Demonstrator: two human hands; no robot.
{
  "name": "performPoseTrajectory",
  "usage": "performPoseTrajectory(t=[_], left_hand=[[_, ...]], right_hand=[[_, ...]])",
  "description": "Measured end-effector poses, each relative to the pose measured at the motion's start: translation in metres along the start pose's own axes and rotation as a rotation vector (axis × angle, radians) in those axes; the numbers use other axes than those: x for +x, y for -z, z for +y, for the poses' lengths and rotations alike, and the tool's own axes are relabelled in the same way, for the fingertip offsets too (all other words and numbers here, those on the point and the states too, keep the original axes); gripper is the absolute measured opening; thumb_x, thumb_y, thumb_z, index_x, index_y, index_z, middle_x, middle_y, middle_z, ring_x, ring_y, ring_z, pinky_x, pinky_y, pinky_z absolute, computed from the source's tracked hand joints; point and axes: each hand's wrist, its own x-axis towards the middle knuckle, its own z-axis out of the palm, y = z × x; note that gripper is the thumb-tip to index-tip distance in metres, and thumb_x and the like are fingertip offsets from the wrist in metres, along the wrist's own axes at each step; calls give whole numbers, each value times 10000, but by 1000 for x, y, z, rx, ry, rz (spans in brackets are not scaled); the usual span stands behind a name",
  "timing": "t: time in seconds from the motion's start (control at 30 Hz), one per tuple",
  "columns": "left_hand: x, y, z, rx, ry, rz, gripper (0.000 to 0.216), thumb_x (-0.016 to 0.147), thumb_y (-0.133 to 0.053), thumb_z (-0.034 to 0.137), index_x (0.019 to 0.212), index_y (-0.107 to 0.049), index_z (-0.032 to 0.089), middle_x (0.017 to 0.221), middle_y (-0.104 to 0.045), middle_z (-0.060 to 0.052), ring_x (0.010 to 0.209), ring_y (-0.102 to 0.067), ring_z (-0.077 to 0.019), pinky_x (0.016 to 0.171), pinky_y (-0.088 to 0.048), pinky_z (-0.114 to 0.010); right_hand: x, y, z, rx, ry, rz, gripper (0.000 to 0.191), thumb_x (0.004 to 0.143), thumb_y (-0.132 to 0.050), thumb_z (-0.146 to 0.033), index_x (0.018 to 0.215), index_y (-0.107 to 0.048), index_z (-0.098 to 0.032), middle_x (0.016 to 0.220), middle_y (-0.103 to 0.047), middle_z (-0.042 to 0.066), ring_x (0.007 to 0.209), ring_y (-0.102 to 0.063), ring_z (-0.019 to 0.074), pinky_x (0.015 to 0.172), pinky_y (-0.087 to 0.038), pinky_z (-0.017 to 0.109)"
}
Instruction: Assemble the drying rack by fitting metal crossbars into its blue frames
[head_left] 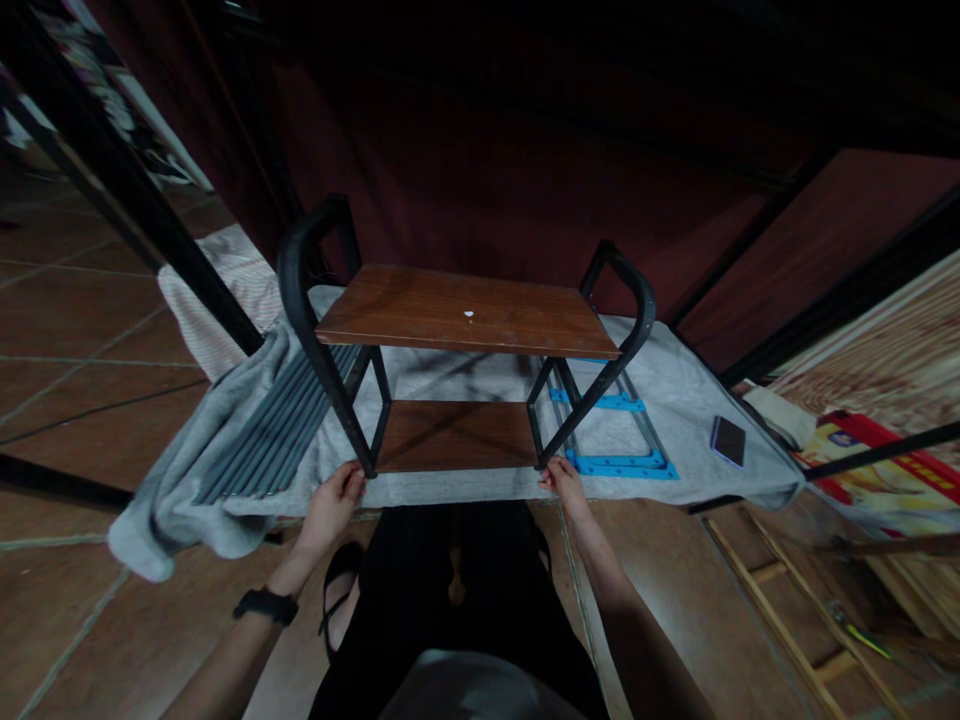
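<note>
A small two-tier rack stands on a grey blanket (675,400) on the floor. Its top wooden shelf (465,310) and lower wooden shelf (454,435) sit in a black metal frame (300,290) with curved side handles. My left hand (334,500) is closed around the bottom of the near left leg. My right hand (562,480) pinches the bottom of the near right leg. A black watch (264,604) is on my left wrist.
Several grey metal tubes (277,425) lie on the blanket at left. Blue plastic brackets (622,462) lie under the rack's right side. A dark phone (727,440) rests on the blanket at right. Wooden slats (780,620) and a printed box (877,450) are at far right.
</note>
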Motion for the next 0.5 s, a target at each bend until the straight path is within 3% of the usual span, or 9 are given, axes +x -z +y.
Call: performPoseTrajectory(t=[0.37,0.5], left_hand=[[-3,1,-5,99,-58,-15,473,864,-491,620,1036,-656,212,807,-736,-79,717,-703,-268,703,-567,-375],[-3,2,-8,219,-156,6,404,916,-462,510,1062,-667,194,938,-774,-110,876,-736,-286,827,-581,-394]], right_hand=[[0,3,3,28,15,-4,414,596,-803,-591,684,-598,-243,591,-587,-43,530,-522,120,580,-582,293],[2,4,4,29,-3,-18,432,573,-822,-598,694,-609,-242,595,-602,-43,517,-526,117,560,-581,288]])
